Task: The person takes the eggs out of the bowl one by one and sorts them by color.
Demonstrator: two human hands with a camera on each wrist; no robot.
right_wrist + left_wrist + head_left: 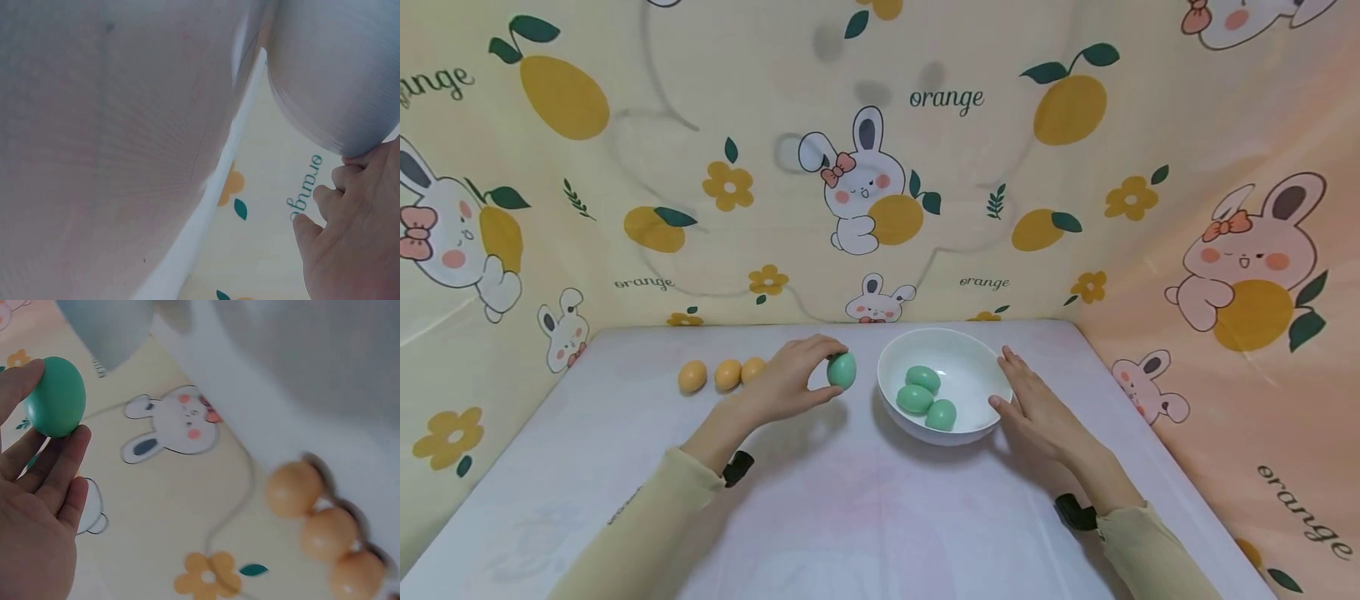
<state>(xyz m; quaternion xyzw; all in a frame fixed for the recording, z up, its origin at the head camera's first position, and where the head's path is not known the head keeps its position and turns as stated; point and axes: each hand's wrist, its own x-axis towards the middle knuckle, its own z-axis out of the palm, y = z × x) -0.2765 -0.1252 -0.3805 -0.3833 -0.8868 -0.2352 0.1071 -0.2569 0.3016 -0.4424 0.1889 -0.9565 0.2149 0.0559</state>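
My left hand (786, 382) pinches a green egg (842, 371) between thumb and fingertips, held over the table left of the bowl. In the left wrist view the same green egg (57, 397) stands upright in the fingers. The white bowl (977, 367) holds three green eggs (914, 399), grouped in its left half. At the bowl's right side rests my right hand (1041, 412), fingers fairly straight at the rim and thumb lower along it. From the right wrist, the bowl's outer wall (340, 75) shows beside the fingers of the right hand (362, 212).
Orange eggs (692, 377) lie in a row on the white-covered table (865, 517) at the left; the left hand partly hides the rightmost in the head view. A printed cloth (760, 108) with rabbits and oranges hangs behind and along both sides.
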